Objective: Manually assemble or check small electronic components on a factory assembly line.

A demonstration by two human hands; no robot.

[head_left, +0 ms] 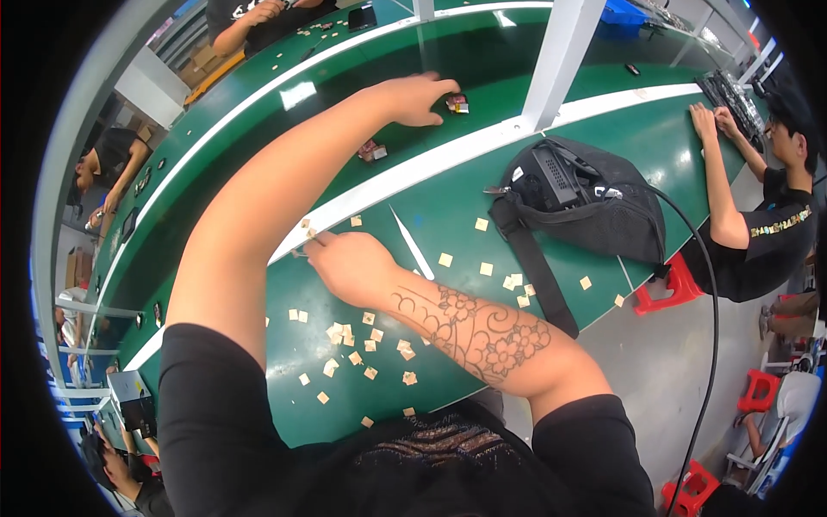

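My left hand (413, 99) reached upper centre, fingers curled just left of the small component (457, 104), while my right hand (349, 263) pinched something tiny mid-frame.

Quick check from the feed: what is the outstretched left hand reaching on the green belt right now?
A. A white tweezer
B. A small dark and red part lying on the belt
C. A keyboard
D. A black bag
B: the left hand stretches far across the green belt, fingertips at a small dark and red part, while the black bag lies apart, nearer the right.
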